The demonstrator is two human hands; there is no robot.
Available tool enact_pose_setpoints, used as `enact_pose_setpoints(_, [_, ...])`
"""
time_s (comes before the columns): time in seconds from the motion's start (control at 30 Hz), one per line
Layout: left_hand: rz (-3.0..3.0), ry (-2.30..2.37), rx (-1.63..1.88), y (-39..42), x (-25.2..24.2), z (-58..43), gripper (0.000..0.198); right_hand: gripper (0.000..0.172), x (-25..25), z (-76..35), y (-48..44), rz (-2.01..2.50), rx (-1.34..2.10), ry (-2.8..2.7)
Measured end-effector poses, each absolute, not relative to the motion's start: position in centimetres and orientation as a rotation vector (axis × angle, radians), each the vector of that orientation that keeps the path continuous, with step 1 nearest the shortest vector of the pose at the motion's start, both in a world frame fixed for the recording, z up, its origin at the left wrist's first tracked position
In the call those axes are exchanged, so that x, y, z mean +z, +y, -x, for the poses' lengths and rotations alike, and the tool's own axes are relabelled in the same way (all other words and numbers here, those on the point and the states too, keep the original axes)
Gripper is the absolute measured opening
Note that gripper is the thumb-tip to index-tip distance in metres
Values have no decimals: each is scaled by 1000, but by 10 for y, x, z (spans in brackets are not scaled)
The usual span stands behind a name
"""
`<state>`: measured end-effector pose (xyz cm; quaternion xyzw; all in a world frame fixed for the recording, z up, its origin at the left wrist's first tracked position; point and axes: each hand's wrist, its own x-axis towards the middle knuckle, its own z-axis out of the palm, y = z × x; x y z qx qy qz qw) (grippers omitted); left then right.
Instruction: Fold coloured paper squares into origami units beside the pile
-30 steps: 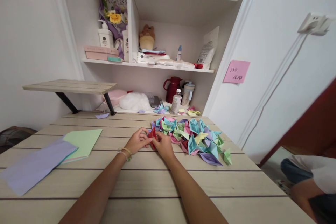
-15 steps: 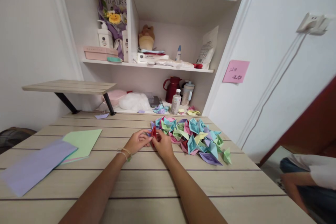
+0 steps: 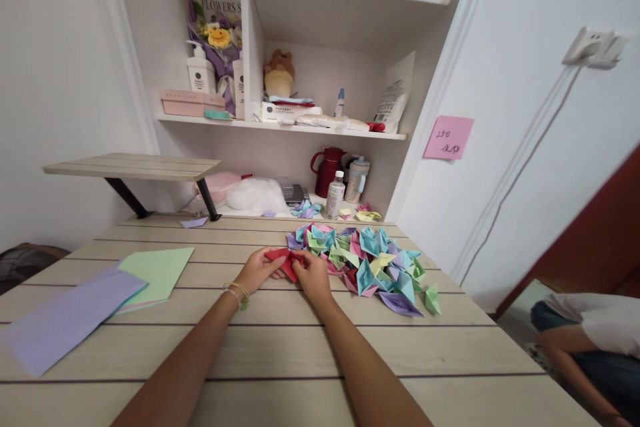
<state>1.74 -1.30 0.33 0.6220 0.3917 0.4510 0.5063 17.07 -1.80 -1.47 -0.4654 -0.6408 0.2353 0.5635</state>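
A folded piece of red paper is held between my two hands, just above the middle of the table. My left hand pinches its left side, thumb on top. On its right side, the fingers of my right hand are closed round it. Right beside my right hand lies a heap of folded paper boats in blue, green, pink, purple, yellow and red. A purple boat and a light green one sit at the near right edge of the heap.
Purple paper sheets and light green sheets lie on the left of the slatted table. A small raised stand is behind them. Beyond the heap stand a clear bottle and a red jug. At right sits a person.
The red paper has turned from a narrow upright shape to a wider, spread one between my hands. My fingers have shifted slightly around it. The person at right has moved a little.
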Motion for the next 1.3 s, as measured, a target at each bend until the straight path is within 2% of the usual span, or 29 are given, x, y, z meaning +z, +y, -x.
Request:
enact_pose_setpoints(0.3, [-1485, 877, 1104, -10, 1, -16, 26, 32, -15, -172, -16, 986, 589, -1502])
enact_pose_setpoints(0.47, [-1429, 872, 1159, -11, 3, -17, 30, 38, -18, -172, -16, 981, 589, -1561])
enact_pose_setpoints(0.7, [-1467, 891, 1171, -11, 2, -17, 30, 29, -16, -171, -17, 1009, 572, -1560])
enact_pose_setpoints(0.83, [-1532, 872, 1103, -11, -1, -16, 40, 19, -15, -170, -18, 1077, 550, -1529])
enact_pose_setpoints(1.07, [-1555, 851, 1101, -11, -2, -15, 38, 17, -15, -167, -20, 1042, 795, -1421])
enact_pose_setpoints(1.3, [-1651, 903, 1062, -15, 1, -16, 45, 10, -14, -170, -18, 1175, 478, -1504])
